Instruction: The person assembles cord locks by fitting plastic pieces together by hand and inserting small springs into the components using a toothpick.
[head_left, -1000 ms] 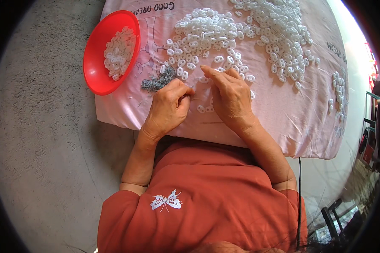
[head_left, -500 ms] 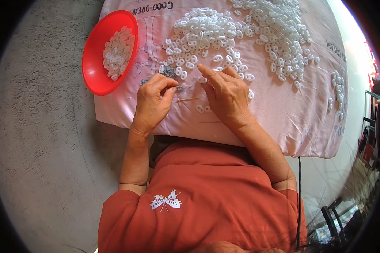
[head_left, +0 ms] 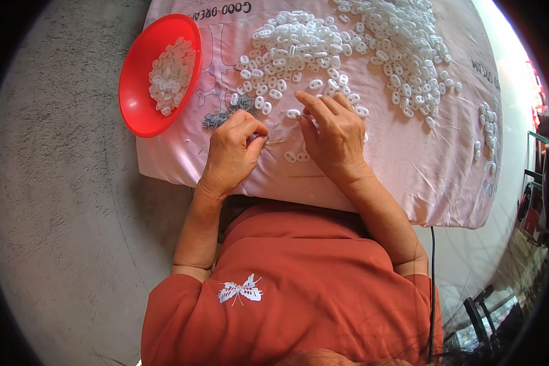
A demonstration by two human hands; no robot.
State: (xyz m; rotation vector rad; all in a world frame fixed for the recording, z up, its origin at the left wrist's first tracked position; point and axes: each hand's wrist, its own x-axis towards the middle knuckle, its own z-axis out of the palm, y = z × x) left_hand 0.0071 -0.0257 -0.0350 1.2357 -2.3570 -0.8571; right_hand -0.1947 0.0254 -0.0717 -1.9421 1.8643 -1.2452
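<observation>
My left hand (head_left: 235, 149) is closed in a pinch over the pink cloth. Whatever lies between thumb and forefinger is too small or hidden to name. Beside those fingertips a thin light-brown stick (head_left: 276, 143) shows in part. Just beyond the hand is a heap of small grey pieces (head_left: 226, 113), perhaps metal. My right hand (head_left: 335, 137) is open, its forefinger stretched out and apart from the thumb. A white oval piece with two holes (head_left: 293, 113) lies by the thumb tip. More such white pieces (head_left: 297, 157) rest between the hands, nearer me.
A loose pile of white two-hole pieces (head_left: 293, 46) lies beyond my hands, with a larger pile (head_left: 409, 67) to its right. A red bowl (head_left: 128, 85) holding whitish pieces stands at the left. Several pieces (head_left: 489, 128) lie near the right edge of the pink-covered table (head_left: 409, 171).
My left hand has moved a little right and nearer me, partly covering the stick and uncovering more of the grey heap. My right hand has shifted slightly right.
</observation>
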